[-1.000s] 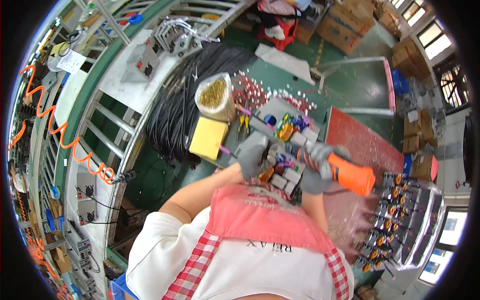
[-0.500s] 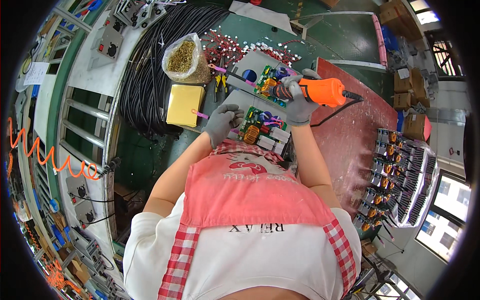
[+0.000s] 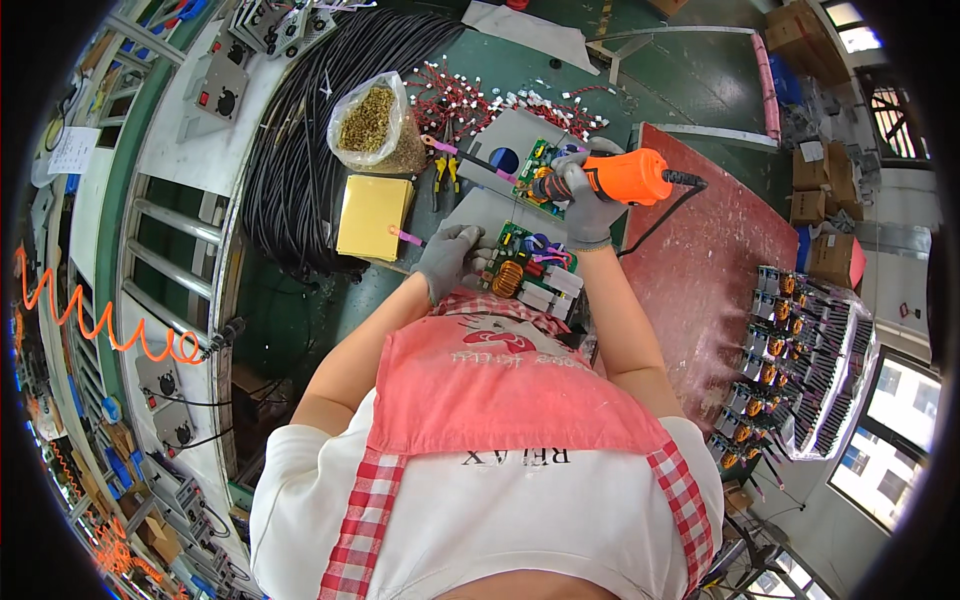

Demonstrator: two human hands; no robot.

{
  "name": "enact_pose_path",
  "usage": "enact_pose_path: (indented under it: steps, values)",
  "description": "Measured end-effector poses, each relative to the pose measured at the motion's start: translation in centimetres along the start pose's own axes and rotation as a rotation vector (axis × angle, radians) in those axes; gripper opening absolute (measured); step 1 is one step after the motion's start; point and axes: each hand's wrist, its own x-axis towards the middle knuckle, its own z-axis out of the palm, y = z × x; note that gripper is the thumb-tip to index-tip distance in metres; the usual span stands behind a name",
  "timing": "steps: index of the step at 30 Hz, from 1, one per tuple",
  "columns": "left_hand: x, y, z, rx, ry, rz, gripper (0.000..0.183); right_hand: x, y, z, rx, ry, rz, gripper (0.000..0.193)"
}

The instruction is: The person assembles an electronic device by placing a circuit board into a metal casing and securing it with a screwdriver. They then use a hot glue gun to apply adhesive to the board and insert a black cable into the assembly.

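My right hand (image 3: 590,203), in a grey glove, is wrapped round an orange and black electric screwdriver (image 3: 628,178). It lies nearly level, its dark front end pointing left over the farther green circuit board (image 3: 538,172). My left hand (image 3: 455,262), gloved too, is closed with curled fingers at the left edge of the nearer circuit board (image 3: 508,280); what they hold, if anything, is hidden. That board carries a copper coil and white blocks. Grey metal plates (image 3: 478,212) lie around and under the boards. A dark cable with pink-sleeved ends (image 3: 480,163) crosses the farther plate.
Left of the plates lie yellow-handled pliers (image 3: 446,175), a yellow stack of sheets (image 3: 372,218) and a bag of small brass parts (image 3: 375,128). Black cable coils (image 3: 285,190) bound the left. Red-wired connectors (image 3: 455,98) are heaped beyond. Finished-looking boards (image 3: 765,345) stand in rows at right.
My left hand has moved slightly right, its fingers now against the nearer board's edge. The screwdriver has shifted a little left and away from me in my right hand.
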Motion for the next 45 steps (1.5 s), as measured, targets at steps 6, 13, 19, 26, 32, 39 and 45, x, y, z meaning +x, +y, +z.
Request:
enact_pose_path:
  steps: [6,13,19,26,32,39,45]
  values:
    - [0.0,0.3,0.2,-0.065,-0.022,-0.018,0.02,-0.1,0.4,-0.2,0.03,-0.027,-0.001,0.04]
    - [0.7,-1.1,-0.9,-0.006,-0.059,0.02,0.021,-0.3,0.9,-0.7,0.124,-0.203,0.136,0.04]
    - [1.1,-1.8,-0.6,-0.057,-0.115,0.068,0.011,1.2,4.5,-1.3,-0.309,-0.383,0.052,0.021]
    - [1.7,-0.5,-1.3,-0.084,-0.13,-0.027,0.02,2.5,2.9,0.7,-0.007,-0.463,0.33,0.031]
    - [1.9,-0.7,-2.2,-0.161,-0.143,-0.053,0.017,2.8,1.9,2.1,-0.061,-0.443,0.279,0.032]
    - [0.5,-0.1,-0.8,-0.101,-0.149,-0.061,0.016,4.5,1.7,-0.1,0.095,-0.03,0.125,0.032]
    - [1.4,0.7,0.5,-0.269,-0.222,-0.168,0.021,-0.4,-7.6,0.9,0.497,-0.081,-0.004,0.036]
